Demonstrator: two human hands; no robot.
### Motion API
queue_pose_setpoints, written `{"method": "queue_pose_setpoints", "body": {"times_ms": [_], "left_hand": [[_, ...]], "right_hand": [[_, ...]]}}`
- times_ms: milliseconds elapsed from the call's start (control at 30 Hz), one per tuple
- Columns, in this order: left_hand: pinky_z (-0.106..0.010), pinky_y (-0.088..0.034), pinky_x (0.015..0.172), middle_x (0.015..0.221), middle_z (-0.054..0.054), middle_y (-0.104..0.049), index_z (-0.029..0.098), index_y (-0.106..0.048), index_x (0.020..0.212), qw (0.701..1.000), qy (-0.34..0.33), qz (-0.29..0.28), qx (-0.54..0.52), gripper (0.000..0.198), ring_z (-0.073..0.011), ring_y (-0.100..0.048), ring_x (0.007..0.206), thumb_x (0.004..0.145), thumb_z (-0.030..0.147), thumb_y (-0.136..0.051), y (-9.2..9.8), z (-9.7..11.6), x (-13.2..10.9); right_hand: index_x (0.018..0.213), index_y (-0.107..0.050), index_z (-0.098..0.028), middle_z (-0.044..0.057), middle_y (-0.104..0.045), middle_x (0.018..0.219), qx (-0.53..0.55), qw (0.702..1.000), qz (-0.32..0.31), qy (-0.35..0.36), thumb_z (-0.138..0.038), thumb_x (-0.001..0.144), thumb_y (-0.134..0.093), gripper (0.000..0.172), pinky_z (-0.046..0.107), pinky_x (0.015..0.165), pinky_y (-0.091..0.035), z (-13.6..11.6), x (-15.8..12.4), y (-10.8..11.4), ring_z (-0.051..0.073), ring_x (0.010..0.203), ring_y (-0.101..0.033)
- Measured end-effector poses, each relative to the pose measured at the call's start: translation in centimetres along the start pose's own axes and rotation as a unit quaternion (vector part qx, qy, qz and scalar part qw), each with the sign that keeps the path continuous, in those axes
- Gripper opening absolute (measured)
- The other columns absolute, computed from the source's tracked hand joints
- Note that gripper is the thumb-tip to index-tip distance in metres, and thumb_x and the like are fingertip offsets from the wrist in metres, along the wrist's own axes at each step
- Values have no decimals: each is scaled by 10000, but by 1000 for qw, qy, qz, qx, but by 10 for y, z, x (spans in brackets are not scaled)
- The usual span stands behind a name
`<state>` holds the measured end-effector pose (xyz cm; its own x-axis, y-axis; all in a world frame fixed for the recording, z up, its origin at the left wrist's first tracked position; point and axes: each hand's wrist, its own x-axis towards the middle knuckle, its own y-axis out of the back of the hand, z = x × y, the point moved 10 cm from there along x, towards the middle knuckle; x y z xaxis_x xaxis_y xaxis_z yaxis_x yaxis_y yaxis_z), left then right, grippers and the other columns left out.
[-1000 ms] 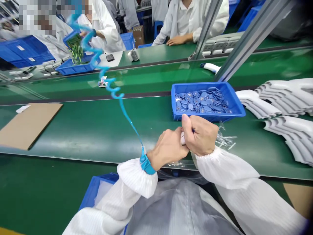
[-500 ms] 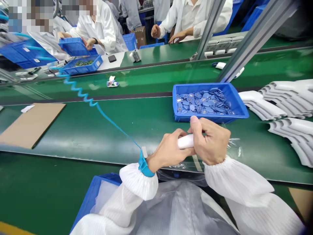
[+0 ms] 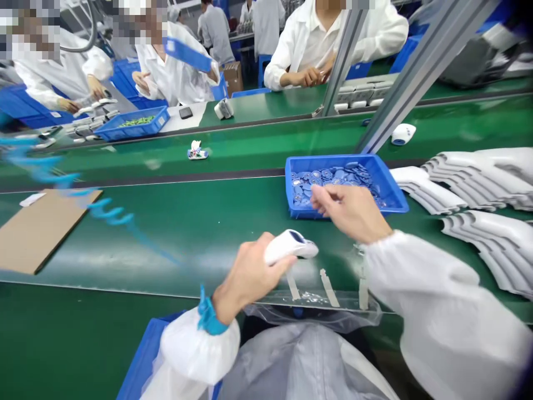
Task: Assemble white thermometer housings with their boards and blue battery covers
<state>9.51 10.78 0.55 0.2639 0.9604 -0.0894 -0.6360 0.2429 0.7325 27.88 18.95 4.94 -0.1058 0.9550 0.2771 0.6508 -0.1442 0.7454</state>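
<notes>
Centre frame, left hand (image 3: 250, 275) grips the shell (image 3: 283, 246): likely light, stiff, slick, best held mid-body. Right hand (image 3: 356, 212) half-curled, contents unclear.

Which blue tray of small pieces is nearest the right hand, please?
The near tray, filled with flat blue pieces: the right hand overlaps its front edge in view. The far tray, with green pieces, stands beyond the green strip.
</notes>
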Motion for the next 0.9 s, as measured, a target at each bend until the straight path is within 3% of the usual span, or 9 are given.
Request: {"method": "queue_pose_setpoints", "body": {"times_ms": [67, 133, 267, 333, 433, 533, 633, 733, 900], "left_hand": [[-317, -471, 766, 1013, -6, -708, 235, -573, 1105, 999, -30, 22, 21, 298, -210, -661, 882, 881, 363, -724, 23, -2, 1], [-368, -468, 861, 1133, -38, -689, 223, -547, 1196, 991, -71, 21, 110, 409, -243, -636, 989, 853, 285, -760, 29, 4, 4], [-459, -448, 864, 1017, -119, -704, 152, -623, 1063, 944, -109, -66, 306, 219, -321, -610, 989, 890, 258, -707, 3, 11, 12], [-454, -446, 879, 1031, -121, -703, 153, -631, 1056, 955, -84, -57, 278, 179, -314, -609, 998, 915, 258, -663, 5, 6, 15], [-396, -458, 849, 1074, -85, -689, 178, -611, 1111, 995, -10, 3, 102, 226, -265, -617, 975, 946, 333, -619, 25, -15, 15], [-319, -468, 731, 946, -63, -666, 158, -588, 1001, 987, 64, 3, -150, 326, -203, -617, 840, 982, 478, -532, 25, -43, 11], [-287, -474, 731, 959, -61, -650, 148, -563, 1017, 949, 71, 1, -307, 360, -177, -613, 850, 988, 503, -506, 19, -44, 10], [-286, -439, 724, 910, -27, -638, 175, -557, 1037, 976, 30, 19, -215, 316, -168, -581, 805, 988, 486, -537, 23, -22, 13], [-342, -412, 802, 1041, -25, -675, 225, -556, 1138, 998, -47, 28, 13, 218, -224, -594, 901, 1004, 398, -544, 23, 22, 19]], "right_hand": [[732, -727, -224, 12, -720, 711, -42, 999, -5, 32, -349, 914, -585, 263, 303, 660, -457, 22, 35, -9, 166, 626, -640], [700, -720, -241, 24, -707, 696, -53, 997, -13, 50, -336, 845, -676, 179, 325, 648, -471, 42, 68, -29, 188, 621, -639], [553, -613, -251, -4, -585, 543, -48, 996, -39, 68, -424, 728, -830, 328, 291, 521, -421, 61, 106, -75, 137, 474, -522], [536, -578, -232, -37, -512, 484, -45, 996, -48, 58, -468, 719, -841, 398, 266, 486, -392, 66, 113, -88, 100, 428, -443], [558, -560, -197, -83, -439, 446, -32, 998, -56, 27, -501, 781, -793, 443, 232, 483, -388, 73, 113, -88, 67, 415, -379], [552, -576, -202, -64, -465, 449, -3, 998, -55, -1, -474, 812, -772, 424, 236, 492, -408, 72, 101, -68, 71, 425, -426], [727, -699, -205, -3, -611, 552, 49, 997, -57, -17, -440, 845, -739, 267, 265, 515, -475, 52, 71, -39, 117, 483, -571], [1085, -735, -171, 39, -715, 735, 221, 968, -94, -67, -506, 882, -688, 395, 307, 625, -583, 22, 25, -23, 156, 635, -681], [1010, -786, -188, 51, -728, 766, 439, 869, -130, -185, -529, 783, -794, 410, 310, 702, -607, -18, -40, -29, 146, 673, -664]]}}
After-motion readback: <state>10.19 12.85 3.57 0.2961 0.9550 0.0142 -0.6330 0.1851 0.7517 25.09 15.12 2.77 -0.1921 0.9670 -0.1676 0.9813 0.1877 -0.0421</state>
